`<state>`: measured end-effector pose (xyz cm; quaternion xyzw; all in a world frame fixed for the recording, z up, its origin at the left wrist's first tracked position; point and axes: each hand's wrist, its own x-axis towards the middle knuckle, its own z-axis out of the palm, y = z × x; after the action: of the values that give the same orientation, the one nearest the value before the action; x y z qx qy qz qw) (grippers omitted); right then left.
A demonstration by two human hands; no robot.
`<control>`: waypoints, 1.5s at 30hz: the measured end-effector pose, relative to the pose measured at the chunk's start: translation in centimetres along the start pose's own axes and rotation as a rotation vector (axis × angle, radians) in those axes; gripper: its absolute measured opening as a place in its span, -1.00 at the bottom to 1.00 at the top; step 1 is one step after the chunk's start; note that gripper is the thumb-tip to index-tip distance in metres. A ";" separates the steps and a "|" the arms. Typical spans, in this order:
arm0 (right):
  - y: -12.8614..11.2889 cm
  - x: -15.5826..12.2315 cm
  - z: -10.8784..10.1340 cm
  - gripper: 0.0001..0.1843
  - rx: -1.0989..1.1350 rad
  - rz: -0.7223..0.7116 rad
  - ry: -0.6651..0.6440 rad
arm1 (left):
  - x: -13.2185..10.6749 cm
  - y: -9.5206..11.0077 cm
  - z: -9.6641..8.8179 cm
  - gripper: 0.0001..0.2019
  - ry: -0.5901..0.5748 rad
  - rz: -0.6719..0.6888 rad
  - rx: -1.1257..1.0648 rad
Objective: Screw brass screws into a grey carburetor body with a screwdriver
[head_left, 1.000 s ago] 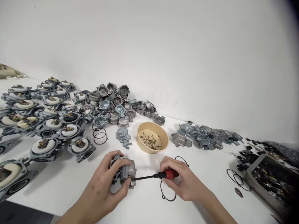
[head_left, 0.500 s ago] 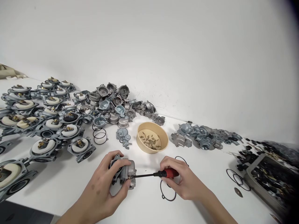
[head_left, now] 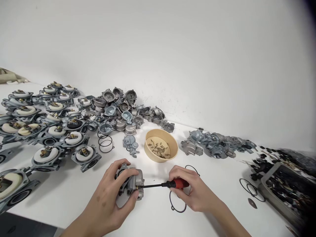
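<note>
My left hand [head_left: 108, 200] is wrapped round a small grey metal carburetor body [head_left: 134, 184] held just above the white table. My right hand [head_left: 194, 192] grips a screwdriver [head_left: 170, 185] with a red and black handle. Its dark shaft runs left and its tip meets a brass screw on the right side of the carburetor body. A black rubber ring [head_left: 178, 203] lies on the table beneath my right hand. A tan bowl [head_left: 161, 145] holding several small brass screws stands just behind both hands.
Rows of carburetor halves with white floats [head_left: 49, 131] fill the left. Behind the bowl lies a heap of grey metal covers [head_left: 123, 110], with more castings [head_left: 214, 144] to the right. A tray of black parts [head_left: 286, 184] sits far right, loose black rings [head_left: 251, 191] beside it.
The screwdriver tip has risen slightly, from the lower edge of the carburetor body to the brass screw on its side. Both hands stay in place.
</note>
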<state>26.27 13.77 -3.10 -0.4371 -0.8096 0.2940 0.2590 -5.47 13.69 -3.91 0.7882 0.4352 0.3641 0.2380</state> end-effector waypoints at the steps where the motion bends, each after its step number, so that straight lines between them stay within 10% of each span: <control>1: 0.0 0.0 0.0 -0.74 0.000 0.001 0.000 | 0.0 0.1 0.0 -0.66 0.003 0.004 0.006; 14: -0.4 0.3 -0.3 -0.78 0.005 -0.045 -0.002 | 0.5 0.1 -0.7 -0.75 0.079 0.230 0.033; 45: -0.7 0.2 -1.2 -0.84 0.059 -0.014 -0.032 | 0.6 -0.4 -0.4 -0.78 0.135 0.234 0.040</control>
<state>26.61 13.91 -1.77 -0.4190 -0.8076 0.3226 0.2609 -5.74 14.38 -3.71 0.8118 0.3624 0.4331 0.1483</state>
